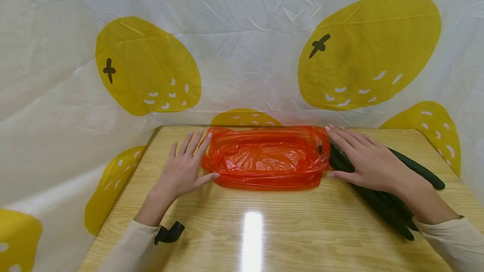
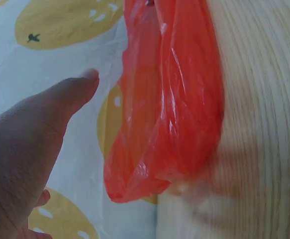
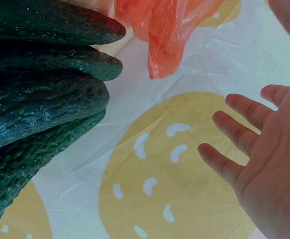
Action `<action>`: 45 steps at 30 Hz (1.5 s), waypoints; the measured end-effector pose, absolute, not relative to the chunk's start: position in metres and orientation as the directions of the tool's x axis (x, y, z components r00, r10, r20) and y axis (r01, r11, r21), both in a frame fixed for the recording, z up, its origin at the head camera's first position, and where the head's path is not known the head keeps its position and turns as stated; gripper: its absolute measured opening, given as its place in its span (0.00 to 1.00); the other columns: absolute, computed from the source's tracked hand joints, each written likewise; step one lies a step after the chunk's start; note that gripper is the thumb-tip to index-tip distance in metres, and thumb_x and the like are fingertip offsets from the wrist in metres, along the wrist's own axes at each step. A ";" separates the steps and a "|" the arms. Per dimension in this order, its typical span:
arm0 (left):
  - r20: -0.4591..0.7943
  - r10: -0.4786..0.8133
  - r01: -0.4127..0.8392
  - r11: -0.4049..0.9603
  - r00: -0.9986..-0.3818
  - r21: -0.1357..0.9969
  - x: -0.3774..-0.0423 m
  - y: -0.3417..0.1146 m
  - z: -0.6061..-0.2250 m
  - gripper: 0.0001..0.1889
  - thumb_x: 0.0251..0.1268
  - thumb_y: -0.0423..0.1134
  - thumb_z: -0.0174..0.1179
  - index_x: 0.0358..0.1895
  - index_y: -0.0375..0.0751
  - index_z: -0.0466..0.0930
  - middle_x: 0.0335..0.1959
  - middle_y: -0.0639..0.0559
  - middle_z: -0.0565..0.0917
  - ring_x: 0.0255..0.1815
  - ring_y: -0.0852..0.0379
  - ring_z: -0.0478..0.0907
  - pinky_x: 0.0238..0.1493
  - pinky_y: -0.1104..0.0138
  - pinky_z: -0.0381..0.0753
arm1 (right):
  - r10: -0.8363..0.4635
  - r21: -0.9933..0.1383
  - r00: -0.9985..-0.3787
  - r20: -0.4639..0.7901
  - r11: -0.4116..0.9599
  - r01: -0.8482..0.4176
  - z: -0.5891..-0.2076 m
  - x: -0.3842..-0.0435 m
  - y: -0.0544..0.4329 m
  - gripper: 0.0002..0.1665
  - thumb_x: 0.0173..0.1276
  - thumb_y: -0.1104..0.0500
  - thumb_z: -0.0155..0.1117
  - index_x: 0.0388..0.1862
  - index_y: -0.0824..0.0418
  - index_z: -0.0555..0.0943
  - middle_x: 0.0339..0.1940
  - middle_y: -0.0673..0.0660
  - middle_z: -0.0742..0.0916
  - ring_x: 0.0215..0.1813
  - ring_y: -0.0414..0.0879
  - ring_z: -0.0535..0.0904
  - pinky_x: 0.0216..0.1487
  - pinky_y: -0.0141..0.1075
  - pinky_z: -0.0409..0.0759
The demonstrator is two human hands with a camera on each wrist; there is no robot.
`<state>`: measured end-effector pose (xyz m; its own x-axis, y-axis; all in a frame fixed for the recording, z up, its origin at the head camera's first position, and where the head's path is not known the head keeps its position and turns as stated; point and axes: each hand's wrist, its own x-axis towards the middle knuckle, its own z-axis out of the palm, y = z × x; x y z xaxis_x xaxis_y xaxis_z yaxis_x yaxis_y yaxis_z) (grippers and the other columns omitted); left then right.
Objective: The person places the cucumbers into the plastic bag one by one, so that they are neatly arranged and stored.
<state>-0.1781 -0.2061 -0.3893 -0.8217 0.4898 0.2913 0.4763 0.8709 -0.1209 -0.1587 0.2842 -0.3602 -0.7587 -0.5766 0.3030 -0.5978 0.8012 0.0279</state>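
An orange-red plastic bag (image 1: 266,181) lies on the table with its mouth spread wide, facing up. My left hand (image 1: 180,166) is beside the bag's left end, fingers straight and spread. In the left wrist view, the thumb (image 2: 60,102) stands apart from the bag (image 2: 189,94). On the other side, my right hand (image 1: 372,162) is stretched out flat above several dark green cucumbers (image 1: 382,207), close to the bag's right end. The right wrist view shows that palm (image 3: 276,149) holding nothing, with the cucumbers (image 3: 45,94) and a hanging bag corner (image 3: 165,47) nearby.
A small black curved object (image 1: 170,233) shows beside the left sleeve. The wood-grain table (image 1: 211,230) ends against a white cloth backdrop (image 1: 245,62) printed with yellow fruit, which also rises on both sides.
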 end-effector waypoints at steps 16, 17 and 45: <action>0.278 0.344 0.437 0.787 -0.897 0.436 -0.200 -0.222 -0.410 0.41 0.67 0.44 0.69 0.80 0.48 0.58 0.73 0.37 0.66 0.71 0.36 0.66 0.65 0.39 0.70 | -0.456 -0.407 -0.856 0.243 0.754 -0.516 -0.346 -0.161 0.300 0.61 0.63 0.53 0.77 0.85 0.45 0.48 0.68 0.59 0.79 0.67 0.53 0.75 0.68 0.36 0.70; 0.267 0.328 0.420 0.775 -0.906 0.473 -0.202 -0.222 -0.411 0.40 0.67 0.43 0.68 0.80 0.48 0.59 0.71 0.37 0.67 0.70 0.36 0.67 0.64 0.40 0.72 | -0.446 -0.442 -0.858 0.254 0.736 -0.513 -0.347 -0.162 0.302 0.61 0.62 0.56 0.77 0.85 0.43 0.49 0.68 0.58 0.80 0.67 0.48 0.75 0.67 0.27 0.68; 0.073 0.240 0.224 0.701 -0.968 0.677 -0.228 -0.225 -0.431 0.31 0.72 0.39 0.63 0.76 0.43 0.67 0.49 0.41 0.85 0.53 0.43 0.81 0.57 0.48 0.78 | -0.497 -0.658 -0.837 0.231 0.553 -0.510 -0.365 -0.170 0.354 0.49 0.68 0.72 0.66 0.83 0.59 0.55 0.53 0.42 0.87 0.53 0.31 0.82 0.48 0.20 0.76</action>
<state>-0.2282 -0.2253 -0.4307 -0.9681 0.2397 0.0726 0.2243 0.7010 0.6769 -0.1700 0.3545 -0.3650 -0.8365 -0.4970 0.2307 -0.5103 0.5533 -0.6584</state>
